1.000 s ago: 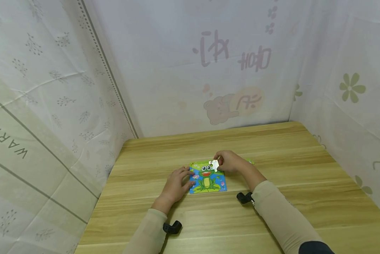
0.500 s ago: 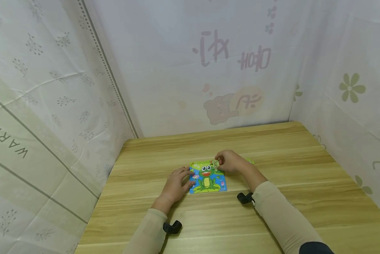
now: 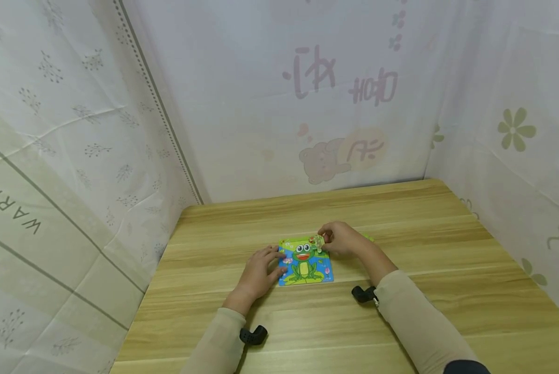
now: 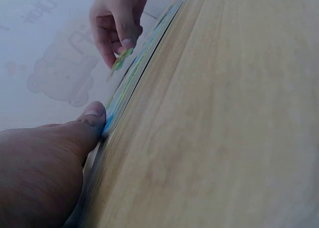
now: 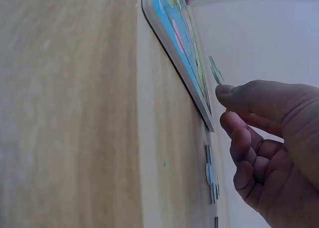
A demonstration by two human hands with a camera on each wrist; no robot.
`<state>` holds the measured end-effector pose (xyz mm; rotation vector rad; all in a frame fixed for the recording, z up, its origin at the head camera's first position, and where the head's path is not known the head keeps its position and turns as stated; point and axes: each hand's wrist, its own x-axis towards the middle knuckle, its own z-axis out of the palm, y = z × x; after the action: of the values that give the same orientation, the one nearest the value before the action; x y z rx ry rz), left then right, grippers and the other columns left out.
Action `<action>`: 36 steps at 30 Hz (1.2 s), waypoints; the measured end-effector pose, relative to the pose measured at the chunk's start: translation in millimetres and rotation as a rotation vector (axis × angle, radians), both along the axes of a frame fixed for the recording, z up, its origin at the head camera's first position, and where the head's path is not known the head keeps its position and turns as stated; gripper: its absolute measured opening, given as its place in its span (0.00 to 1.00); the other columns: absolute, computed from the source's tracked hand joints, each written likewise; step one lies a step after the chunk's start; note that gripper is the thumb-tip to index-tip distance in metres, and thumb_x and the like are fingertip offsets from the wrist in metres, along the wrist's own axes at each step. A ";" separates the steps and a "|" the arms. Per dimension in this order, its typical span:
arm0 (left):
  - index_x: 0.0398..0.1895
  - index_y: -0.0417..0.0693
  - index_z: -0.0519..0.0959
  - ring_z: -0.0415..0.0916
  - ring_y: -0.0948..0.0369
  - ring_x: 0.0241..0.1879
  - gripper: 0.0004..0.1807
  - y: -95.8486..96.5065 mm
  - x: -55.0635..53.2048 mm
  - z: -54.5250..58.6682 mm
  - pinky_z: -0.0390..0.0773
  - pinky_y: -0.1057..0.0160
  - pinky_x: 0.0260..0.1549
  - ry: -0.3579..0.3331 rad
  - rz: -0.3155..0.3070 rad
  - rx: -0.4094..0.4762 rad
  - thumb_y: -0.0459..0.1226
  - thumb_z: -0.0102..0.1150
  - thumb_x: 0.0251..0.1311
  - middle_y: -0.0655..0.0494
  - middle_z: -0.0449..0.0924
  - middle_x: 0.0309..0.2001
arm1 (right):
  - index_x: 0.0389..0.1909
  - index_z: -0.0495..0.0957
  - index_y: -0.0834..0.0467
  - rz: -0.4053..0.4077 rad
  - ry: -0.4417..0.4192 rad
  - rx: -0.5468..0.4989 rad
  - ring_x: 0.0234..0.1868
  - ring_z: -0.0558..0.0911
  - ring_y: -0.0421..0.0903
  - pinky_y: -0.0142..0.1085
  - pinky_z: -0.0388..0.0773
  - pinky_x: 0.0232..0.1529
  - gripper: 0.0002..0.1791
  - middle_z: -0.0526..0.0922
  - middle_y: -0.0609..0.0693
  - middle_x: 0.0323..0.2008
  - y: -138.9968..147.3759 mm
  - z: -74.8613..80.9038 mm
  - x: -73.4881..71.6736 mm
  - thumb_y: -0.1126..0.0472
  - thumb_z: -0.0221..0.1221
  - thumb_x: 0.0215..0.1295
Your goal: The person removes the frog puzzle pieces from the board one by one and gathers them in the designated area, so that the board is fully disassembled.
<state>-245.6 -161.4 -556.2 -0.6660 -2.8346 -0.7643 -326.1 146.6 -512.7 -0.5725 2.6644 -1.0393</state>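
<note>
A square jigsaw puzzle [image 3: 304, 270] with a green frog on blue lies flat on the table. My left hand [image 3: 257, 272] rests along its left edge, fingers loosely bent and fingertips touching the board; in the left wrist view the thumb [image 4: 93, 117] presses its side. Over the top right corner, my right hand [image 3: 343, 240] pinches a small green puzzle piece [image 3: 319, 243] between thumb and fingers. The right wrist view shows this piece [image 5: 216, 71] held tilted above the board's surface, clear of it. The other right fingers are curled beneath.
Loose puzzle pieces [image 5: 211, 175] lie on the table beyond the board's right side, mostly hidden behind the right hand in the head view. The wooden table [image 3: 288, 322] ends at a printed cloth [image 3: 242, 130] behind. Black wrist cameras [image 3: 254, 335] sit on both sleeves.
The piece in my right hand has turned, losing its white glare and showing green. My right hand has shifted slightly right. My left hand stays on the board's edge.
</note>
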 end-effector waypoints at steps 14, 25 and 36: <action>0.65 0.59 0.80 0.60 0.48 0.77 0.23 0.0 2.0 -2.4 0.60 0.36 0.74 -0.023 0.021 -0.006 0.52 0.65 0.71 0.51 0.67 0.77 | 0.62 0.81 0.62 0.000 0.036 -0.018 0.35 0.78 0.44 0.38 0.78 0.37 0.24 0.81 0.46 0.37 12.6 -1.0 10.8 0.62 0.72 0.66; 0.65 0.59 0.80 0.61 0.48 0.77 0.23 0.4 0.0 -1.3 0.60 0.35 0.73 -0.014 0.022 -0.012 0.53 0.64 0.71 0.52 0.68 0.77 | 0.63 0.80 0.65 -0.026 0.039 -0.096 0.27 0.77 0.43 0.35 0.79 0.25 0.26 0.81 0.49 0.38 29.7 0.4 13.4 0.67 0.69 0.64; 0.65 0.60 0.80 0.61 0.48 0.77 0.23 0.6 0.1 -2.7 0.61 0.36 0.73 -0.003 0.021 -0.015 0.53 0.65 0.71 0.51 0.68 0.77 | 0.63 0.80 0.65 -0.059 0.055 -0.125 0.31 0.78 0.45 0.35 0.80 0.28 0.26 0.81 0.50 0.38 51.3 1.5 16.0 0.68 0.69 0.63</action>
<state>-245.5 -160.8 -558.9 -0.6372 -2.8486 -0.7418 -310.0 197.9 -511.2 -0.5573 2.6925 -1.2315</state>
